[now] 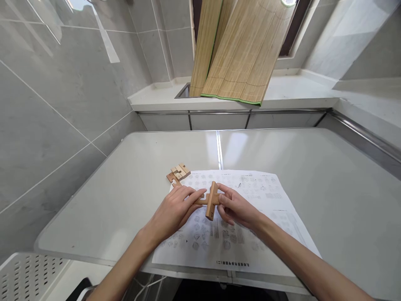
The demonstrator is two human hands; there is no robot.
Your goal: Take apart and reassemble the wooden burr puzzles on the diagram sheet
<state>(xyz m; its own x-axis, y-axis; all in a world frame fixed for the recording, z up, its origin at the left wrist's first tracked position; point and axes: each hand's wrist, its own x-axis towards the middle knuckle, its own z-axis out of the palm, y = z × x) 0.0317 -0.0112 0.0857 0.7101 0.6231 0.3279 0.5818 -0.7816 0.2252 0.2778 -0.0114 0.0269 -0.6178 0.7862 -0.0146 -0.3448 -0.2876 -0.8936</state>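
Note:
Wooden puzzle pieces (212, 201) are joined crosswise above a printed sheet (266, 234). One rounded bar stands across a notched, horizontal piece. My left hand (177, 209) is closed on the left end of the horizontal piece, palm down. On the other side, my right hand (236, 205) pinches the pieces near the crossing between thumb and fingers. Just beyond my left hand lie several loose notched wooden pieces (181, 172), light and darker brown, close together. My fingers hide parts of the held pieces.
The sheet lies on a white folding table (94, 200) with a seam down its middle. Behind it are a white counter (291, 90), a sink corner and a leaning bamboo mat (241, 58). A perforated white basket (28, 276) stands at the lower left.

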